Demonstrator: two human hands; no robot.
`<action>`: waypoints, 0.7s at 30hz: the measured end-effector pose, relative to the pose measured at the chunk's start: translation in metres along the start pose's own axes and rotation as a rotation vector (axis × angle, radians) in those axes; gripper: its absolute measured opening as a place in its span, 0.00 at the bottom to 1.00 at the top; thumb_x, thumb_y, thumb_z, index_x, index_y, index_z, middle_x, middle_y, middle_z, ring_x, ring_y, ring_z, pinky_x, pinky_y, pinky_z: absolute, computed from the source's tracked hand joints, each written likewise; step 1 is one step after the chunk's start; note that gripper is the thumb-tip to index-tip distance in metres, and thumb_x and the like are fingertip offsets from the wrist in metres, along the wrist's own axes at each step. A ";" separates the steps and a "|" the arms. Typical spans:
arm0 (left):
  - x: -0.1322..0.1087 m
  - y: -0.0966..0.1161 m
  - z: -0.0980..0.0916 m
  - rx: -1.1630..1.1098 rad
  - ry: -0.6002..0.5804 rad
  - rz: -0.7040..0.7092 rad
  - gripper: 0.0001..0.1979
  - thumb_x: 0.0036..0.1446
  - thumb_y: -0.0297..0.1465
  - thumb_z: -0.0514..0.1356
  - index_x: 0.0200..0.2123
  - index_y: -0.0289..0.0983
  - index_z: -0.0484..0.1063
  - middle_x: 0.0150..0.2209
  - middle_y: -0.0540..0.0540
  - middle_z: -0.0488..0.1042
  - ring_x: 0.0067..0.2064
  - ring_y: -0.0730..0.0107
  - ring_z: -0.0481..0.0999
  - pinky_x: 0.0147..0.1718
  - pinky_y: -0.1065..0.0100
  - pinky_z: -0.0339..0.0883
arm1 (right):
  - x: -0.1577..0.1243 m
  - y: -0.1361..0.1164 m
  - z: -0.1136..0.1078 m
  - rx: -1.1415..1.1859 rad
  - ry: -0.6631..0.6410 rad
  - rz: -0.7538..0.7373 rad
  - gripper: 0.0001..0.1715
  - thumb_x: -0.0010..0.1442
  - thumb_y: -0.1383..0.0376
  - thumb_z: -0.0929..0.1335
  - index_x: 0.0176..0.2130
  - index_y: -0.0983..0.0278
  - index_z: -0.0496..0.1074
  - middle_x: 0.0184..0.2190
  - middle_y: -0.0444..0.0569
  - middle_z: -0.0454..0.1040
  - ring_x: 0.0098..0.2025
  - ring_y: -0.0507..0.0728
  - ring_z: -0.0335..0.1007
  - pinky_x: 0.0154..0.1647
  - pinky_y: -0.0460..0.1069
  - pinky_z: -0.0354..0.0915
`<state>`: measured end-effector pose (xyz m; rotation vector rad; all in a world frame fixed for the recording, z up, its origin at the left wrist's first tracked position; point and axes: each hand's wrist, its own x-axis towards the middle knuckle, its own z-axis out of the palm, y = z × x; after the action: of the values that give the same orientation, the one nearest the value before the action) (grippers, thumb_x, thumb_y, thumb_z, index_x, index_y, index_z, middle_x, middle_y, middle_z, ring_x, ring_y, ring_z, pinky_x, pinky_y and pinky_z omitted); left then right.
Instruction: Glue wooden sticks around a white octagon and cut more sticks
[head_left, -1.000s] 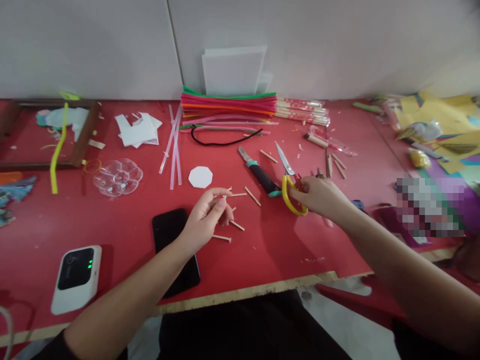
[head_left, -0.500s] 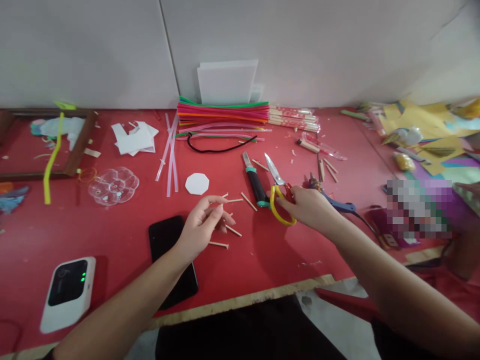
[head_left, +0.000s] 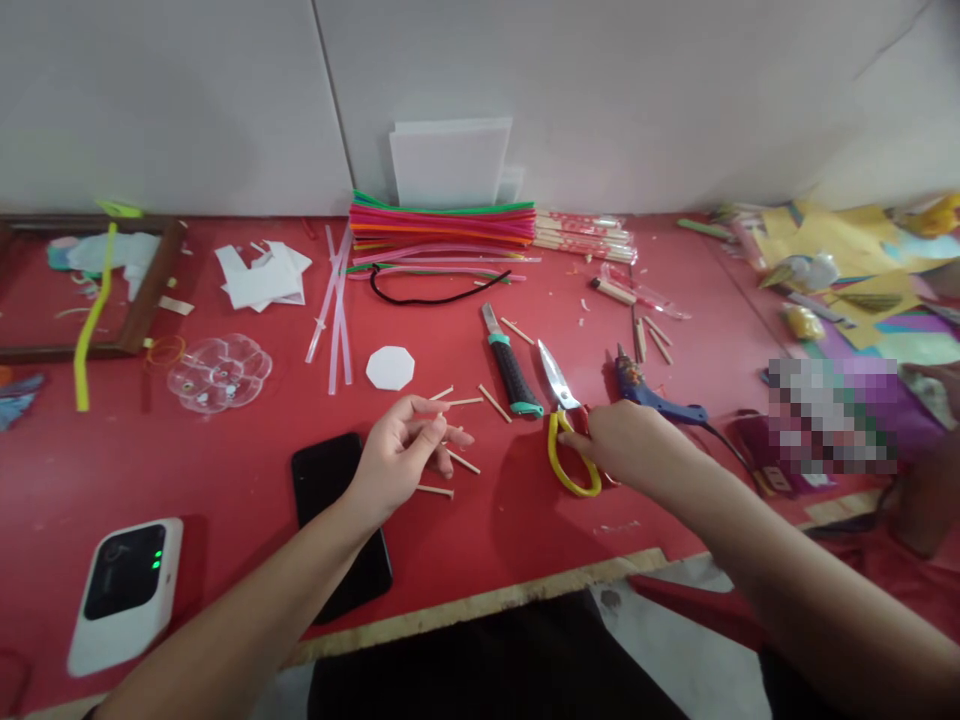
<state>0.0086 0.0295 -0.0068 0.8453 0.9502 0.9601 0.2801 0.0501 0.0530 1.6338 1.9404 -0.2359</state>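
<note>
Red worktable (head_left: 225, 470) against plain pale wall panels (head_left: 675, 90)

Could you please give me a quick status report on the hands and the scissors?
Left hand pinching a short wooden stick. Right hand gripping scissors by the yellow handles, blades shut. Utility knife and glue gun close alongside.

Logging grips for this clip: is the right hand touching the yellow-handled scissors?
Touching. The head view shows the right hand with its fingers closed on the yellow handle loops of the scissors.
</note>
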 end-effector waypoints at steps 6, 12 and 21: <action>0.001 0.004 0.002 -0.051 0.040 -0.031 0.11 0.60 0.36 0.66 0.37 0.37 0.68 0.40 0.44 0.82 0.22 0.78 0.77 0.24 0.70 0.75 | 0.039 0.012 -0.052 0.118 0.210 0.010 0.17 0.68 0.64 0.60 0.39 0.63 0.78 0.33 0.56 0.81 0.36 0.63 0.77 0.33 0.52 0.61; 0.002 0.007 0.002 -0.116 0.095 -0.020 0.15 0.56 0.39 0.70 0.38 0.37 0.70 0.32 0.52 0.77 0.22 0.78 0.78 0.22 0.74 0.73 | 0.113 0.002 -0.072 0.208 0.258 -0.048 0.17 0.60 0.68 0.67 0.50 0.65 0.75 0.43 0.56 0.81 0.45 0.64 0.76 0.36 0.51 0.61; 0.004 0.006 -0.001 -0.214 0.194 0.059 0.12 0.58 0.37 0.69 0.37 0.37 0.72 0.33 0.51 0.79 0.21 0.82 0.72 0.18 0.78 0.64 | 0.105 -0.027 -0.088 0.333 0.364 -0.111 0.23 0.58 0.70 0.68 0.53 0.68 0.68 0.40 0.52 0.81 0.40 0.57 0.77 0.35 0.46 0.64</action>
<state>0.0070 0.0355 -0.0027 0.6103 0.9709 1.1877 0.2188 0.1749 0.0626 1.8861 2.3715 -0.3389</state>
